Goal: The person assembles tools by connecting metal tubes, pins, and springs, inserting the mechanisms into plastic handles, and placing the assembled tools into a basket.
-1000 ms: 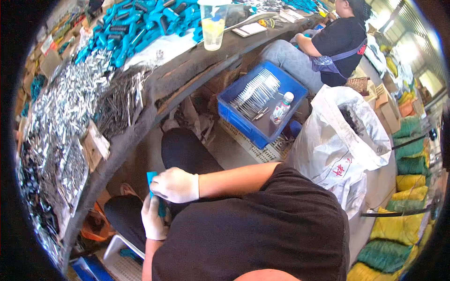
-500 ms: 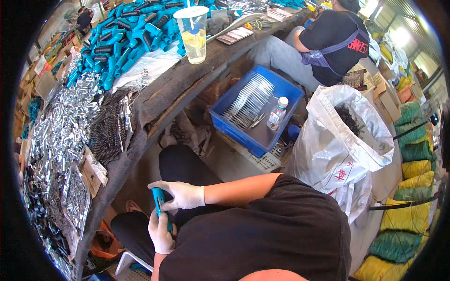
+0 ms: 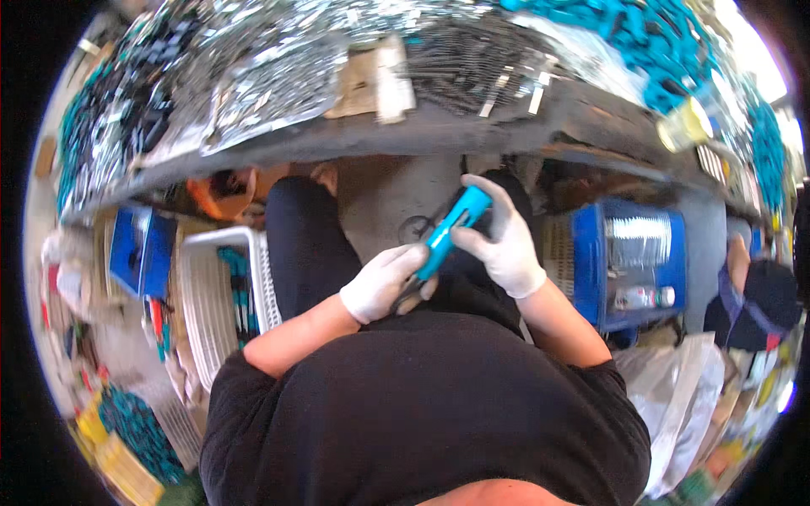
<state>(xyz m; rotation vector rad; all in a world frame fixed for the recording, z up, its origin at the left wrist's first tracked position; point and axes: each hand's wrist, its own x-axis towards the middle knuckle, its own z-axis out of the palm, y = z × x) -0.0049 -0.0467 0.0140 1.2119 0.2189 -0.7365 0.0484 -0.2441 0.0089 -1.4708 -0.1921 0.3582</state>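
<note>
Above my lap I hold a teal plastic handle (image 3: pixel 461 218) at a slant, with a slot in its side and a dark part at its lower end. My gloved left hand (image 3: pixel 378 282) is closed round the lower end and hides part of it. At the upper end my gloved right hand (image 3: pixel 511 250) grips, its thumb on the slotted side and its fingers behind. Beyond my knees, the workbench (image 3: pixel 304 153) carries black springs (image 3: pixel 460 63), loose shiny metal pieces (image 3: pixel 278 72) and a heap of similar teal handles (image 3: pixel 666 42).
By my left leg stands a white basket (image 3: pixel 198 295) with teal pieces inside; a small blue bin (image 3: pixel 142 253) is beyond it. To the right are a blue crate (image 3: pixel 591 261) with metal parts and a bottle (image 3: pixel 643 297), a white sack (image 3: pixel 675 396) and a seated co-worker (image 3: pixel 755 304). A drink cup (image 3: pixel 685 125) sits near the bench edge.
The view has swung left, so the bench now runs across the top and the white basket shows. Both hands still hold the teal handle, with more of it exposed between them.
</note>
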